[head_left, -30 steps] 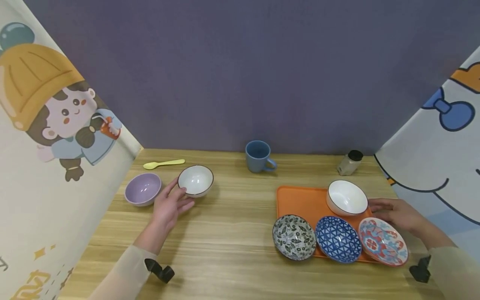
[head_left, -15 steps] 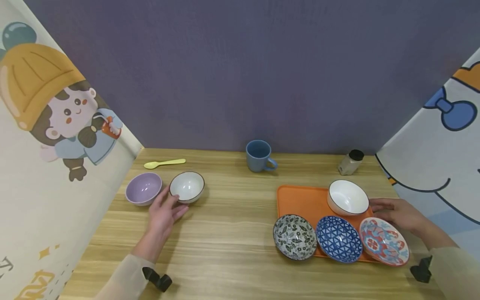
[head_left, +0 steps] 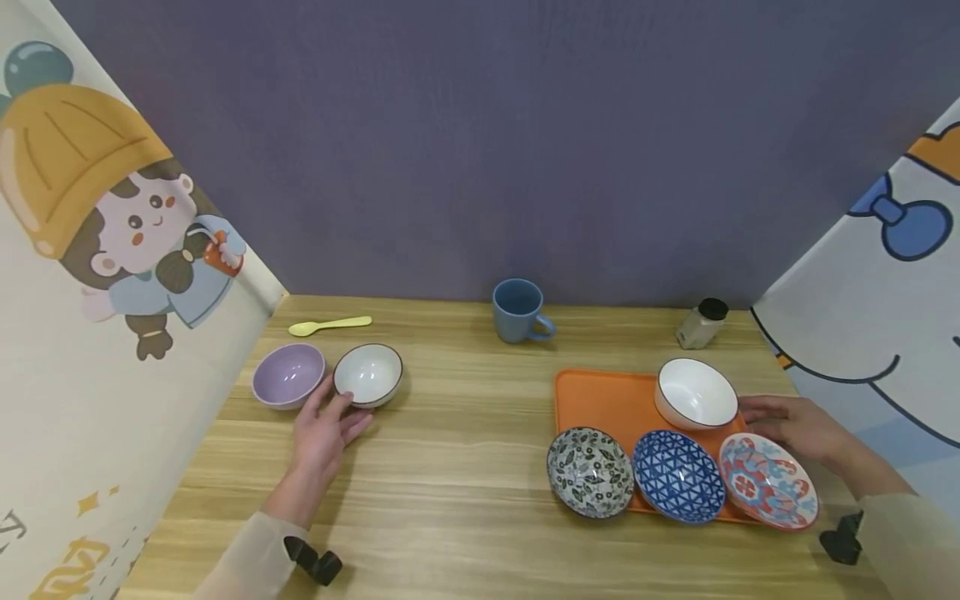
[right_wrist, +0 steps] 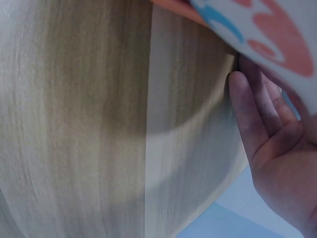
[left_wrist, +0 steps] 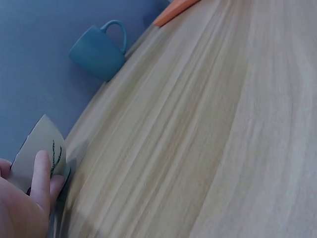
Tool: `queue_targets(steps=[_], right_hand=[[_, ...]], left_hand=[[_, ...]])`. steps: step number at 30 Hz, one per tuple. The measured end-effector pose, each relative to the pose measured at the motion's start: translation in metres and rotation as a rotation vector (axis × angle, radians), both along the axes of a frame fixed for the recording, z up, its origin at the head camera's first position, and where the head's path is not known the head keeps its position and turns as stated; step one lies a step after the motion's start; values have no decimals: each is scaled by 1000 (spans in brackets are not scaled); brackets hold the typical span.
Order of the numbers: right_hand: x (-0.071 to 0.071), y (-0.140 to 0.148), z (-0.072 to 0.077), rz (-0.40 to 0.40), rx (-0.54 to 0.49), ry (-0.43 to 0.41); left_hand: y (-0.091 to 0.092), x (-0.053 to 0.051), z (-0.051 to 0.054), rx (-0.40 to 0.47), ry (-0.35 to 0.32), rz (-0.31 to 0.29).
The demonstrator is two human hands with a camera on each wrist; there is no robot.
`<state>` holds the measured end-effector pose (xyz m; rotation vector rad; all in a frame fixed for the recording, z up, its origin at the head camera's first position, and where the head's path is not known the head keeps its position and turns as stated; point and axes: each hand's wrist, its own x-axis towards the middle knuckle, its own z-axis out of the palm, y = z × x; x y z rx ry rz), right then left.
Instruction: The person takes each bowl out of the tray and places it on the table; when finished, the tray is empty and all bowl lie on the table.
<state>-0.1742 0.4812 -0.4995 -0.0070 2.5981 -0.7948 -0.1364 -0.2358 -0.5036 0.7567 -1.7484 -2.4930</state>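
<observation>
My left hand (head_left: 318,433) holds a small white bowl (head_left: 367,373) with a dark rim, its thumb at the near edge and fingers against the outside. In the left wrist view dark sprig lines mark the side of that bowl (left_wrist: 42,144). Just left of it sits a purple bowl (head_left: 288,377). My right hand (head_left: 798,429) lies by the right edge of the orange tray (head_left: 600,400), next to a larger white bowl (head_left: 696,394) and a red-and-blue patterned bowl (head_left: 767,482). Its fingers (right_wrist: 242,106) look extended; whether they touch the tray is hidden.
A blue triangle-patterned bowl (head_left: 678,477) and a grey leaf-patterned bowl (head_left: 590,472) overlap the tray's near edge. Along the back stand a blue mug (head_left: 517,312) and a black-capped jar (head_left: 702,324). A yellow spoon (head_left: 330,326) lies behind the purple bowl.
My left hand has brought the small white bowl leftward and slightly nearer, beside the purple bowl; most of that movement came early. The right hand has stayed in place.
</observation>
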Motion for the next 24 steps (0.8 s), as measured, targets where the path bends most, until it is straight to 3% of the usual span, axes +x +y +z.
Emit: queue_targets(steps=[11, 24], right_hand=[[0, -1, 3, 10, 26, -7], [0, -3, 4, 16, 47, 23]], left_hand=[[-6, 1, -5, -27, 44, -120], [-10, 7, -5, -154, 54, -178]])
